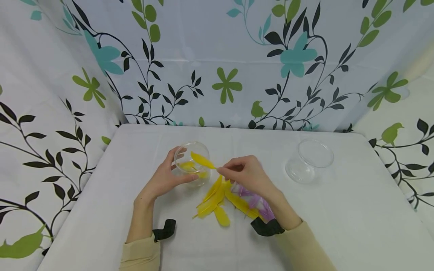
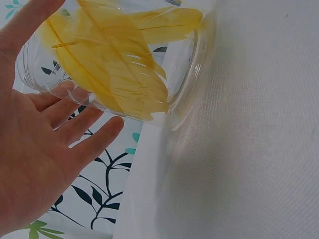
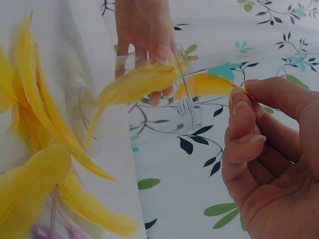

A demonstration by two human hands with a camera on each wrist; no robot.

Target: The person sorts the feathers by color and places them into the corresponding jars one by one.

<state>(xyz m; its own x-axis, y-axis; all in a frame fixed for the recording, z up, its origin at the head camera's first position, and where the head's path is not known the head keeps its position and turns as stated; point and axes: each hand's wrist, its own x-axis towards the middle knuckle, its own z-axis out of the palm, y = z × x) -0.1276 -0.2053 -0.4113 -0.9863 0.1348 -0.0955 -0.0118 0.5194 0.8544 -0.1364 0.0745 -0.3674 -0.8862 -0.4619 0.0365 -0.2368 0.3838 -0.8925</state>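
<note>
My left hand [image 1: 167,176] grips a clear plastic cup [image 1: 192,148] by its side, thumb at the front and fingers behind. Several yellow feathers [image 2: 114,64] lie inside that cup, seen through its wall. Between thumb and index finger, my right hand [image 1: 249,174] pinches a yellow feather [image 1: 202,160] by its quill; the feather's tip reaches over the cup's mouth. In the right wrist view this feather [image 3: 207,84] crosses the rim. Below the right hand, a pile of loose yellow feathers [image 1: 211,201] lies on the table, with purple feathers [image 1: 254,201] partly hidden under the right forearm.
A second clear cup [image 1: 301,169] stands on the white-covered table [image 1: 339,226] to the right. Behind the table hangs a white curtain [image 1: 190,37] printed with leaves and flowers. Black straps [image 1: 165,229] sit at both wrists.
</note>
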